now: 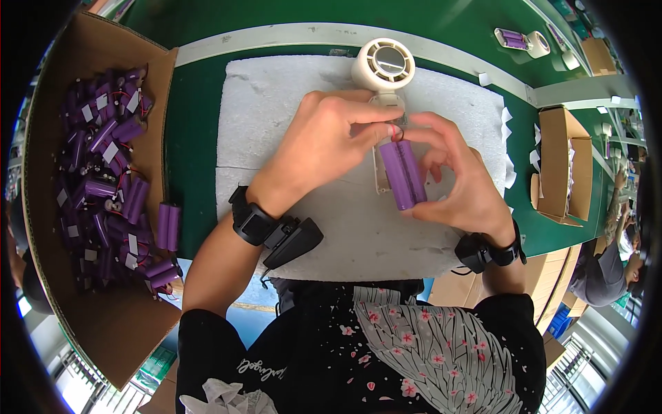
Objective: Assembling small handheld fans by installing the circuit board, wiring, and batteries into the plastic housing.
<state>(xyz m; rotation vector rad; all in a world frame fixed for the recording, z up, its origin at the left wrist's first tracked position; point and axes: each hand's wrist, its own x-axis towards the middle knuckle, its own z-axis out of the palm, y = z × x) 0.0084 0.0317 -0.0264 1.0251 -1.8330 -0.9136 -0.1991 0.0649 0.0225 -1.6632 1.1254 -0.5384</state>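
Note:
A cream handheld fan (383, 67) lies on a white foam pad (276, 90), its round grille at the far side and its open handle shell (380, 181) toward me. Above that shell, a purple two-cell battery pack (403, 172) is tilted in my right hand (469, 183), gripped between thumb and fingers. My left hand (321, 134) is closed in a pinch on the thin wires (394, 131) at the pack's far end, beside the fan's neck. The fingertips partly hide the wires and the inside of the handle.
At left stands a large cardboard box (103, 321) of purple battery packs; one pack (168, 226) leans at its edge. A smaller open carton (560, 162) is at right, near white paper pieces (508, 124). Another opened fan (522, 41) lies far right. A person (607, 272) sits beyond.

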